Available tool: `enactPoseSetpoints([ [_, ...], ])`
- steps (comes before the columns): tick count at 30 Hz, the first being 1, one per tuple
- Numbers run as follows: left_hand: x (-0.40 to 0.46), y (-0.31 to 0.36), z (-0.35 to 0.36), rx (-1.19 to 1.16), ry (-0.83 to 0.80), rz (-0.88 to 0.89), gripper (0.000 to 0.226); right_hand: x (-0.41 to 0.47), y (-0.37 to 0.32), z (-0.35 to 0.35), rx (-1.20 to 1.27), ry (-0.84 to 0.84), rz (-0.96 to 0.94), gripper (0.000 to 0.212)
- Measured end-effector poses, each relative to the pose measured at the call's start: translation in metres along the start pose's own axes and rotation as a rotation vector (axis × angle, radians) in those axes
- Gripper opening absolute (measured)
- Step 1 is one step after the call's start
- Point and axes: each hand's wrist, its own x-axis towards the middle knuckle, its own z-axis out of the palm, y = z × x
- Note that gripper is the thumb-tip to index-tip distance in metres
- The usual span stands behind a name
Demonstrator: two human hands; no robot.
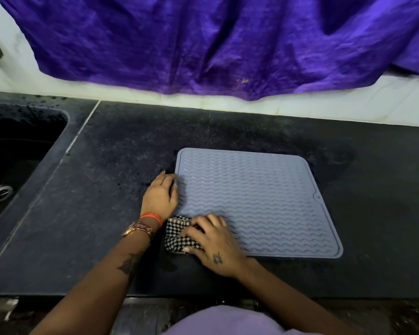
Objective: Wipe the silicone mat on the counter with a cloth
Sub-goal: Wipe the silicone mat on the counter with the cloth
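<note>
A grey-blue silicone mat [259,201] with wavy ridges lies flat on the dark counter [107,189]. A black-and-white checked cloth [177,235] sits bunched at the mat's near left corner. My right hand [213,245] grips the cloth, fingers curled over it, and presses it against the mat. My left hand [160,197] rests on the mat's left edge, its fingers straight and touching the rim. Part of the cloth is hidden under my right hand.
A dark sink [17,160] with a metal drain [0,193] is sunk into the counter at the left. A purple fabric [215,44] hangs over the white tiled wall behind. The counter's front edge runs just below my forearms.
</note>
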Motion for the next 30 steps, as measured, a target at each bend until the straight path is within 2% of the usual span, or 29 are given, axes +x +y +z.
enactPoseSetpoints([
  [4, 0.001, -0.004, -0.001, -0.068, -0.016, -0.061, 0.034, 0.006, 0.005, -0.002, 0.035, -0.06, -0.026, 0.036],
  [8, 0.004, -0.007, -0.001, -0.136, 0.034, -0.128, 0.031, 0.015, 0.005, -0.005, -0.027, -0.02, -0.029, 0.041],
  [13, 0.005, -0.006, 0.0, -0.186, 0.044, -0.129, 0.032, 0.026, 0.014, -0.008, 0.013, -0.136, -0.032, 0.04],
  [17, 0.005, -0.007, -0.001, -0.226, 0.07, -0.14, 0.032, 0.046, 0.023, -0.009, -0.038, -0.029, 0.004, 0.039],
  [20, 0.005, -0.007, -0.001, -0.229, 0.062, -0.129, 0.032, 0.047, 0.032, 0.0, -0.04, -0.078, 0.032, 0.04],
  [22, 0.005, -0.007, -0.001, -0.233, 0.057, -0.128, 0.031, 0.053, 0.039, -0.003, 0.039, -0.13, 0.02, 0.039],
  [25, 0.005, -0.006, -0.002, -0.249, 0.056, -0.133, 0.032, 0.068, 0.049, -0.018, 0.325, -0.211, 0.082, 0.037],
  [28, 0.004, -0.005, -0.004, -0.274, 0.052, -0.137, 0.045, 0.077, 0.056, -0.033, 0.717, -0.196, 0.24, 0.023],
  [30, 0.003, -0.005, -0.004, -0.27, 0.056, -0.139, 0.042, 0.079, 0.062, -0.037, 0.848, -0.238, 0.362, 0.015],
])
